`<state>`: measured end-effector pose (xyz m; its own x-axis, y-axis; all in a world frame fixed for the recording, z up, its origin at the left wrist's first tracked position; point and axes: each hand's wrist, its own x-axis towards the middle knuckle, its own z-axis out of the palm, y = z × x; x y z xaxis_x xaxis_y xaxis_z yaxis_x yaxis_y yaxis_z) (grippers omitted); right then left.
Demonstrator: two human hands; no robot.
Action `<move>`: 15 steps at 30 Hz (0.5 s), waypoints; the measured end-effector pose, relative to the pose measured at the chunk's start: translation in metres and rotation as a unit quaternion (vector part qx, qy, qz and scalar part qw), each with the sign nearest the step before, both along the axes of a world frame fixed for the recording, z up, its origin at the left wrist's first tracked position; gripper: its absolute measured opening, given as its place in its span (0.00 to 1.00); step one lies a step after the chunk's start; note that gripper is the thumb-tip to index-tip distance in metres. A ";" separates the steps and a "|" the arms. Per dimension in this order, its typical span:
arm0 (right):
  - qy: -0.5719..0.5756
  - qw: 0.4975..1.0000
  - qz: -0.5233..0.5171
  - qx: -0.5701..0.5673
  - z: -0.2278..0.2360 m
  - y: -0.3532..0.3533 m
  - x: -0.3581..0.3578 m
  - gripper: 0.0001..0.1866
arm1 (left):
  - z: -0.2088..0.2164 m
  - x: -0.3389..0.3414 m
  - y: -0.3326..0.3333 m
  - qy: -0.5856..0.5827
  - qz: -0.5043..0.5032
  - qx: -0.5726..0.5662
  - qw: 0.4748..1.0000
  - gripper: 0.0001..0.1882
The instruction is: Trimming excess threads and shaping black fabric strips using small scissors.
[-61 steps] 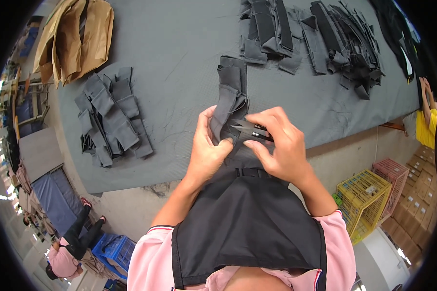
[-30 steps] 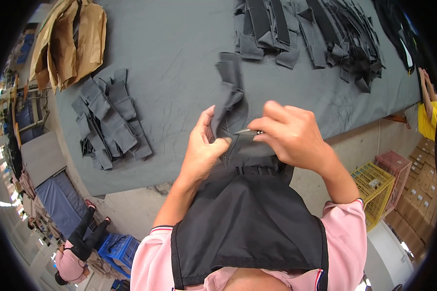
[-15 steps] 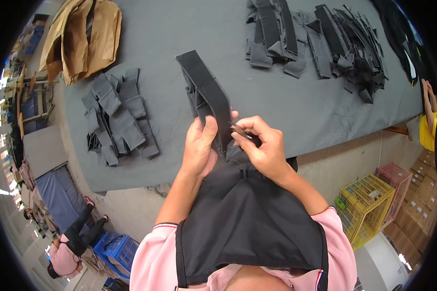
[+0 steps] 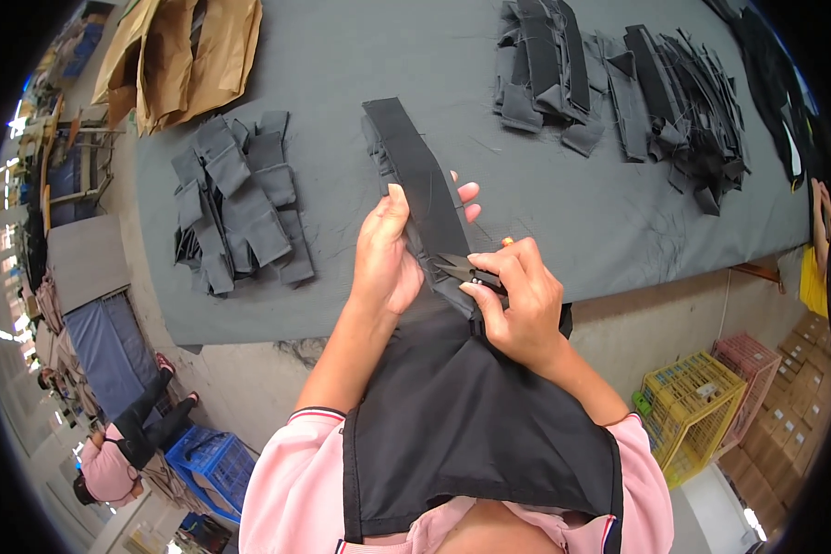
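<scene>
My left hand (image 4: 390, 254) is closed around a long dark-grey fabric strip (image 4: 423, 180), its thumb on the left edge and fingertips showing past the right edge. The strip appears layered or folded and slants from the far end toward my apron. In my right hand (image 4: 524, 294) is a pair of thread snips (image 4: 462, 269), whose pointed blades lie over the strip's lower part. The blades look slightly parted. Whether they touch the cloth or a thread I cannot tell. Fine loose threads stick out by the strip's right edge.
The table bears grey cloth (image 4: 342, 55), a left pile of folded grey pieces (image 4: 240, 198), a brown paper bag (image 4: 180, 65) and strip bundles (image 4: 549, 69) far right. Yellow crates (image 4: 692, 406) stand below right, a blue crate (image 4: 210, 466) lower left. Another person (image 4: 115, 466) sits at left.
The strip has turned to show its broad flat face. My right hand and the snips have shifted right and nearer me, with the blades now over the strip's lower part.
</scene>
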<state>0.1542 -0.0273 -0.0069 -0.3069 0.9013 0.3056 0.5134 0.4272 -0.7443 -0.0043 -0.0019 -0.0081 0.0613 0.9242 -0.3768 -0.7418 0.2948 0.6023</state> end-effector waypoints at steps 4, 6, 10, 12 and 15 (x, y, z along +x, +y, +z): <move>0.005 1.000 0.008 -0.008 0.005 -0.001 0.001 0.15 | -0.001 0.000 0.000 -0.025 0.022 -0.007 0.999 0.27; 0.036 0.998 0.001 -0.044 0.007 -0.002 0.001 0.14 | -0.002 0.000 0.000 -0.037 0.040 -0.008 0.998 0.27; 0.037 0.999 -0.001 -0.038 0.008 -0.001 0.000 0.14 | -0.007 -0.001 -0.002 -0.083 0.038 0.007 0.996 0.28; 0.027 0.999 -0.003 -0.022 0.008 -0.001 0.000 0.14 | -0.009 -0.002 -0.002 -0.101 0.046 0.004 0.994 0.28; 0.024 0.999 -0.017 -0.021 0.009 -0.002 0.000 0.14 | -0.012 -0.005 -0.001 -0.104 0.060 -0.018 0.993 0.27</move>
